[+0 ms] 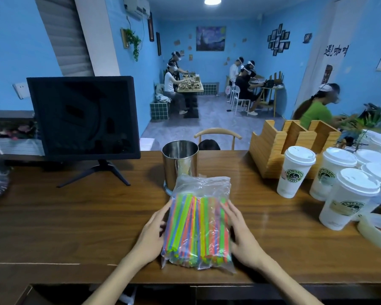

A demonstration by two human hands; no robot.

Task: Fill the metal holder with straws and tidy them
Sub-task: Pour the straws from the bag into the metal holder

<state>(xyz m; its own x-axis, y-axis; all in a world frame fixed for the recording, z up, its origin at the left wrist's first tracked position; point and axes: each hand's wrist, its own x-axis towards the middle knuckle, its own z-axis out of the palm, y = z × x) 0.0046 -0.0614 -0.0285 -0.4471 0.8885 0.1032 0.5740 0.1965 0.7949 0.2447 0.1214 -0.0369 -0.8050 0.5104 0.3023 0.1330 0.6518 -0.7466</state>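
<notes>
A clear plastic bag of coloured straws [197, 227] lies on the wooden counter [75, 216], its loose open end pointing away from me. My left hand [152, 233] rests against the bag's left side with fingers nearly straight. My right hand [241, 235] lies against the bag's right side, its fingers stretched over the top edge. Just behind the bag stands the round metal holder [180, 165], upright, with no straws showing above its rim.
A dark monitor [83, 117] on a stand is at the back left. To the right are a wooden organiser [271, 150], several lidded paper cups [295, 170] and a roll of tape [376, 233]. People sit at tables beyond the counter.
</notes>
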